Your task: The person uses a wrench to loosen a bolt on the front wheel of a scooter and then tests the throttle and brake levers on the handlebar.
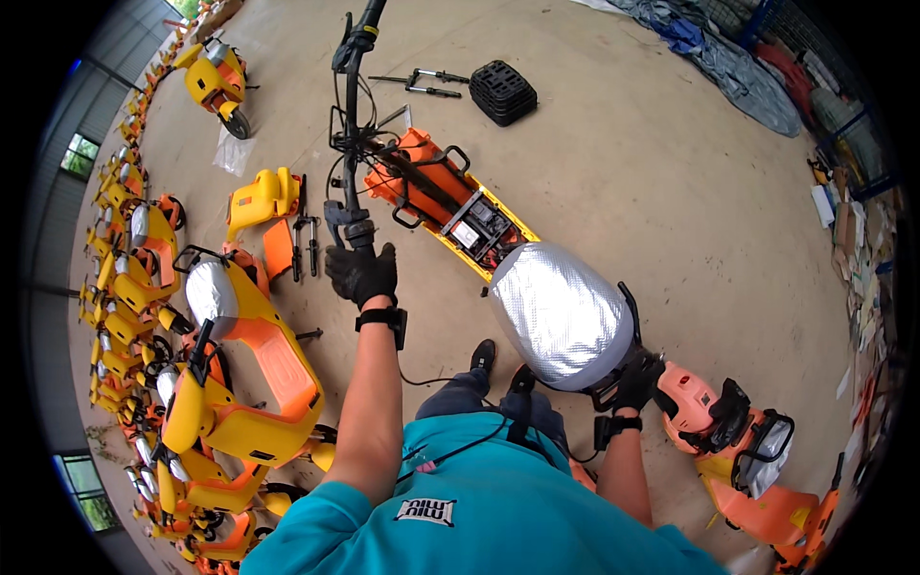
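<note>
I stand beside an orange and yellow electric scooter [450, 206] with its deck open, showing wiring. My left hand [361, 272], in a black glove, grips the near handlebar grip [353, 230] of the black handlebar. My right hand [636, 380], also gloved, holds the black rear grab rail [628, 321] just behind the seat [561, 314], which is wrapped in silver foil. The scooter's orange tail [728, 426] reaches to the right.
A second yellow scooter body [249, 383] with a foil-wrapped seat lies close on my left. Rows of yellow scooter parts [125, 278] line the left wall. A black crate [502, 92] and loose forks [422, 84] lie on the concrete floor ahead. A tarpaulin heap [728, 57] sits far right.
</note>
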Tool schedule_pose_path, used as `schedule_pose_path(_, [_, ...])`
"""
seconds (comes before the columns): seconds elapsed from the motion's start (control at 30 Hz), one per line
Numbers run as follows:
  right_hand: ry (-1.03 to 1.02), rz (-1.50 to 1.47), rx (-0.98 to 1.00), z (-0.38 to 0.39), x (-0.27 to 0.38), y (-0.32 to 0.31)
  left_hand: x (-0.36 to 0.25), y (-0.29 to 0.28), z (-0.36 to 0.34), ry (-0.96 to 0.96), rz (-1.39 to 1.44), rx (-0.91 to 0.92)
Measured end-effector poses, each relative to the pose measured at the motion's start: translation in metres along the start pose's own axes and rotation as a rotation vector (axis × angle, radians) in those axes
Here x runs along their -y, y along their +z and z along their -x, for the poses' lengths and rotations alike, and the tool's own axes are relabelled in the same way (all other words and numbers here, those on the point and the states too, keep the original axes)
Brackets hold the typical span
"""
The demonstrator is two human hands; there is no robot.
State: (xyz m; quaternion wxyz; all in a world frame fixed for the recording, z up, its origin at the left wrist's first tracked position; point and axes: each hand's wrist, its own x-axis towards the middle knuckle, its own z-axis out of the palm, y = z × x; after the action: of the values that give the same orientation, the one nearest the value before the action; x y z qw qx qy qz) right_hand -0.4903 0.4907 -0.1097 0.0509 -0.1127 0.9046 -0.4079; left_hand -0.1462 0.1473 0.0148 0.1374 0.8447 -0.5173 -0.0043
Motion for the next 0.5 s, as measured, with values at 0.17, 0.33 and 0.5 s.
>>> schedule_pose_path(0.17, [0.095,-0.049,0.041,0.006,0.03,-0.006,0.013,0.016,-0.012,0.08,-0.012,-0.032])
schedule_pose_path(0.33, [-0.009,-0.005,0.028,-0.038,0.01,0.009,-0.008,0.014,-0.038,0.296,-0.041,0.026])
schedule_pose_path(0.5, [0.133,0.034,-0.01,-0.062,0.049,0.017,-0.018,-0.021,-0.093,0.352,-0.076,-0.105])
